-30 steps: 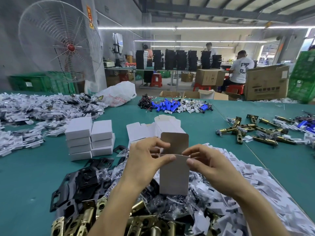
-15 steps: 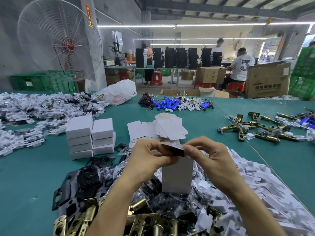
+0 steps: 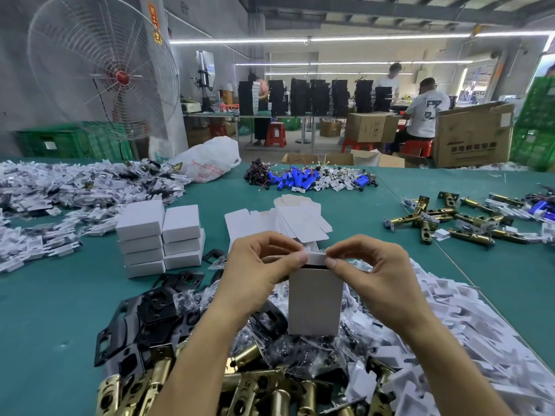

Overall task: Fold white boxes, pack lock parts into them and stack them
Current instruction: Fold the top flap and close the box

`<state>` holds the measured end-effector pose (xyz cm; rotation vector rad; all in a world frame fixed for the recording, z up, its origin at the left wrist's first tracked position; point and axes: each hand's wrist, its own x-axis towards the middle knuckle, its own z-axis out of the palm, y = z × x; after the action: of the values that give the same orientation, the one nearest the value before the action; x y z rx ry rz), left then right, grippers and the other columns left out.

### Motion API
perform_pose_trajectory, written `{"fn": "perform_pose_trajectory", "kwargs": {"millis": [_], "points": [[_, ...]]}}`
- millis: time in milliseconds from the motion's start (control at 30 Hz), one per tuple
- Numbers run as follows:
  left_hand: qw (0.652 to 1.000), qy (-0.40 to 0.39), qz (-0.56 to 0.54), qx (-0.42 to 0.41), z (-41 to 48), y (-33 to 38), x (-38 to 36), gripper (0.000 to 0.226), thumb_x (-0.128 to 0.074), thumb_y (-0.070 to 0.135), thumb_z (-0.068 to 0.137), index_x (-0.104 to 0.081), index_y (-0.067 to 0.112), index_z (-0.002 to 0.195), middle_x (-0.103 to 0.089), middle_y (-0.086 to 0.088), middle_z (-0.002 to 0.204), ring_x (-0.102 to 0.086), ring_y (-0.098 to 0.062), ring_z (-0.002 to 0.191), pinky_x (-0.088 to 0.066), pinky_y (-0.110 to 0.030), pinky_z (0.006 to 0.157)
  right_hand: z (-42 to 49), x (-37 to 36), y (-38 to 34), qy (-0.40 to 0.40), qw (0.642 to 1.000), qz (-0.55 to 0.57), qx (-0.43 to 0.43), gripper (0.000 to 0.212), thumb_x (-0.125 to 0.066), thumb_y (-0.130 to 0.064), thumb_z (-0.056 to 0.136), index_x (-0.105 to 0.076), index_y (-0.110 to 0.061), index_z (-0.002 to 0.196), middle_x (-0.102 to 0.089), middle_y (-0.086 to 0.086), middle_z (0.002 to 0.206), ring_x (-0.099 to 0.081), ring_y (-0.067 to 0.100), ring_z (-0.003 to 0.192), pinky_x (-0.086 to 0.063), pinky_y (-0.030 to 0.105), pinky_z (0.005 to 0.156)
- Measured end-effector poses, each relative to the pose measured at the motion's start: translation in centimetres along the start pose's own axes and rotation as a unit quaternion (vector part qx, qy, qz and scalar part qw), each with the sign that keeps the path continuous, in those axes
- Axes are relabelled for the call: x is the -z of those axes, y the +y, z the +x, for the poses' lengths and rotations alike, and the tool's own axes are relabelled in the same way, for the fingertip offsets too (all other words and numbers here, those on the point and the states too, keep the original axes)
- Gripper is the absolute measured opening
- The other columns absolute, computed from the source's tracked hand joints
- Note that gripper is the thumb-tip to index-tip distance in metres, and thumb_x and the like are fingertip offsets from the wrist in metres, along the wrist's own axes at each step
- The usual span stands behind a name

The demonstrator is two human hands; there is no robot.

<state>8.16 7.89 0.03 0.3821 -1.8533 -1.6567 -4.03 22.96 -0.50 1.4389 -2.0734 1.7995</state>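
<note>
Risk of creasing the top flap or jamming it outside the slot, through uneven thumb pressure. Upright between the hands, the white box: long axis vertical, closing end up at the fingertips. Flap corners pinched by left hand and right hand, over lock parts beneath the wrists.

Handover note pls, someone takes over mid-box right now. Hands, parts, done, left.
Left hand: pinches the top flap of the white box.
Right hand: pinches the same flap from the other side.
Box upright above the parts pile; flap bent over, dark slit shows, not yet tucked. Contents not visible.
Done: two stacks of closed boxes at left.
Left: tuck flap, stack it; flat blanks behind the hands, brass latches nearest the camera.
</note>
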Motion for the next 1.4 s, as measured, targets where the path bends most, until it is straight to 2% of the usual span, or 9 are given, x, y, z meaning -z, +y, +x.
{"fn": "perform_pose_trajectory", "kwargs": {"millis": [400,500,767,867,933,1033,1133,1233,1400], "points": [[0.995,-0.012,0.101,-0.007,-0.1,-0.2,0.1,0.014,-0.088,0.009,0.073,-0.076,0.016,0.077,-0.077,0.011,0.089,-0.074,-0.008,0.082,-0.056,-0.020,0.067,0.1,1.0,0.4,-0.074,0.991,0.055,-0.093,0.027,-0.078,-0.001,0.079,-0.077,-0.028,0.083,-0.075,-0.006,0.102,-0.072,0.013,0.086,-0.057,0.024,0.076],[0.988,-0.013,0.154,-0.006,-0.1,-0.5,0.3,0.023,-0.090,0.007,0.069,-0.073,0.021,0.074,-0.074,0.018,0.091,-0.071,-0.002,0.086,-0.057,-0.019,0.070,-0.1,0.7,0.7,-0.101,0.986,0.047,-0.122,0.030,-0.078,-0.002,0.080,-0.075,-0.031,0.085,-0.070,-0.006,0.114,-0.072,0.016,0.087,-0.061,0.041,0.076],[0.968,-0.034,0.239,-0.061,0.1,-0.9,0.2,0.027,-0.084,0.018,0.079,-0.072,0.042,0.082,-0.069,0.016,0.100,-0.059,0.009,0.090,-0.044,-0.006,0.074,-0.3,0.1,0.7,-0.139,0.978,0.092,-0.128,0.034,-0.064,0.004,0.090,-0.068,-0.030,0.091,-0.070,-0.004,0.096,-0.074,0.026,0.080,-0.062,0.045,0.067],[0.976,-0.009,0.203,-0.077,0.1,-0.7,-0.2,0.024,-0.081,0.020,0.083,-0.072,0.043,0.083,-0.070,0.017,0.097,-0.062,0.005,0.088,-0.047,-0.011,0.072,-0.3,0.2,0.3,-0.103,0.982,0.105,-0.118,0.031,-0.067,0.003,0.088,-0.071,-0.028,0.092,-0.072,0.000,0.095,-0.074,0.026,0.078,-0.062,0.042,0.060],[0.987,0.001,0.148,-0.068,0.1,-0.2,-0.4,0.024,-0.077,0.031,0.086,-0.068,0.046,0.102,-0.069,0.018,0.106,-0.067,-0.001,0.093,-0.052,-0.017,0.072,-0.1,0.4,-0.4,-0.061,0.982,0.140,-0.109,0.028,-0.069,-0.002,0.087,-0.071,-0.028,0.096,-0.073,0.003,0.094,-0.073,0.028,0.077,-0.062,0.046,0.058],[0.998,-0.035,0.058,0.005,-0.2,0.4,-0.6,0.055,-0.071,0.058,0.078,-0.050,0.048,0.128,-0.061,0.011,0.119,-0.069,-0.008,0.095,-0.059,-0.028,0.071,0.3,0.7,-1.6,0.017,0.964,0.236,-0.123,0.027,-0.069,-0.015,0.084,-0.070,-0.034,0.104,-0.075,0.005,0.092,-0.074,0.026,0.077,-0.060,0.043,0.057],[0.999,-0.030,0.010,0.044,-0.4,0.9,-0.9,0.038,-0.071,0.052,0.085,-0.056,0.041,0.119,-0.062,-0.004,0.117,-0.069,-0.008,0.084,-0.059,-0.031,0.066,0.4,0.0,-2.1,0.072,0.938,0.291,-0.173,0.030,-0.066,-0.014,0.088,-0.068,-0.033,0.111,-0.075,0.008,0.093,-0.075,0.025,0.079,-0.060,0.040,0.059],[0.995,0.038,-0.075,0.061,-0.3,1.0,-1.0,0.029,-0.074,0.036,0.087,-0.060,0.035,0.113,-0.058,-0.019,0.109,-0.067,-0.013,0.061,-0.051,-0.030,0.045,0.0,-1.5,-2.3,0.099,0.891,0.369,-0.244,0.026,-0.065,-0.012,0.090,-0.068,-0.023,0.113,-0.072,0.015,0.099,-0.073,0.029,0.071,-0.059,0.032,0.054],[0.975,0.196,-0.097,0.028,0.1,0.6,-1.3,0.023,-0.064,0.042,0.092,-0.052,0.025,0.102,-0.060,-0.010,0.099,-0.060,-0.020,0.076,-0.045,-0.032,0.051,-0.5,-4.3,-2.9,0.107,0.872,0.397,-0.266,0.036,-0.068,-0.015,0.088,-0.064,-0.022,0.123,-0.072,0.018,0.105,-0.074,0.032,0.078,-0.059,0.032,0.059]]}}
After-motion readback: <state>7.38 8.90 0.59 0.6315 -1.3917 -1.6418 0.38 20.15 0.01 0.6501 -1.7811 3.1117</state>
